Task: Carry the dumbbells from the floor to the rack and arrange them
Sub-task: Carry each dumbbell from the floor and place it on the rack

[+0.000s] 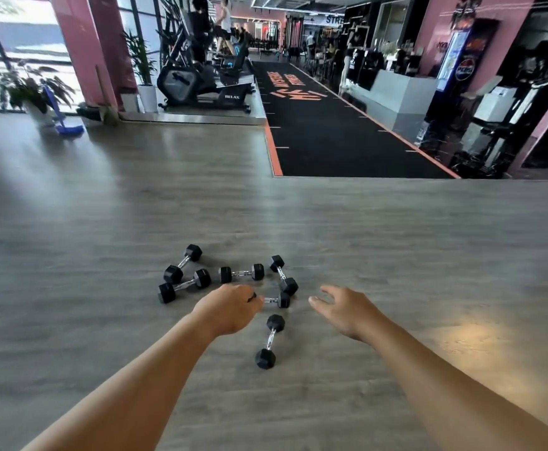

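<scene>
Six black hex dumbbells on the grey wooden floor [396,255], grouped near the middle, none lifted. Far left of the group: one dumbbell [183,263] slanted, and just near of it a second dumbbell [185,285], the two almost touching. In the middle, a third dumbbell [241,273] lying left to right. To the right, a fourth dumbbell [283,275] slanted, its near head beside the right head of a fifth dumbbell [277,300]. Nearest of all, a sixth dumbbell [270,341] pointing near to far, apart from the others.

Left hand [228,312] with fingers curled down over the left end of the fifth dumbbell, seemingly gripping its handle; hidden head, so hard to confirm the contact fully. Right hand [344,312] spread and relaxed, fingers straight, hovering above the floor just right of the group, holding nothing.

Far behind: black turf lane [331,131] with orange border and orange lettering, exercise machines [201,86] on the far left, potted plant [25,89] by the window, blue broom-like tool [63,122] beside it, drinks fridge [461,60] on the far right, grey counter surface [399,92] near it. Two people visible on machines far away, blurred.
</scene>
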A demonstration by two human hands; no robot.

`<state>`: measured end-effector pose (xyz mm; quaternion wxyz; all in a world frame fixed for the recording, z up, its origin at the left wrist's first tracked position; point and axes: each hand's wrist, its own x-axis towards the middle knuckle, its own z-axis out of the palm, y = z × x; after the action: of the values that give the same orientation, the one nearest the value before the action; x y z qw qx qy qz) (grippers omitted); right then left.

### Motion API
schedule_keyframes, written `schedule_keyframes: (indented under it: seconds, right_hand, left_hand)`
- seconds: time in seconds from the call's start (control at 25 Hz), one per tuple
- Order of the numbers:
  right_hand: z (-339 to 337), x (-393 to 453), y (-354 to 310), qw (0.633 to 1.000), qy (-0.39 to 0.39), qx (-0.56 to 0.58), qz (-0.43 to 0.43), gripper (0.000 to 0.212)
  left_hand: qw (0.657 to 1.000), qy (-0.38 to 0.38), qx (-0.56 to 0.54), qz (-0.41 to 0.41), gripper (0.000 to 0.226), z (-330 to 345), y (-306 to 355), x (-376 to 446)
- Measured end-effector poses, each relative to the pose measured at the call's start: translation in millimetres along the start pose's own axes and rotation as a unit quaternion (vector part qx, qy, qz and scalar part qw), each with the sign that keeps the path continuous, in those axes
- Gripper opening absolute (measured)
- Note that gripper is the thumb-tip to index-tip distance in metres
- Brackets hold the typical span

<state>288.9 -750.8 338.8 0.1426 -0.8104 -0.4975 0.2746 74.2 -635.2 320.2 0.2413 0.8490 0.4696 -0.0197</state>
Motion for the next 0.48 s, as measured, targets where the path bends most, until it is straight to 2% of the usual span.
schedule_keyframes:
  seconds: [0.2, 0.32, 0.48]
  right_hand:
    - [-17, 123, -4, 0.999, -0.035, -0.005, -0.009, 0.052]
    - [-17, 218, 2, 0.997, -0.066, -0.020, -0.033, 0.063]
    - [-9, 369, 15, 0.982, -0.138, -0.069, -0.111, 0.070]
  left_hand:
    - [0.999, -0.028, -0.017, -0.028, 0.037, -6, -14, 113]
    - [0.996, -0.011, -0.048, -0.081, 0.037, 5, -31, 185]
    - [0.979, 0.029, -0.093, -0.180, 0.041, 26, -41, 287]
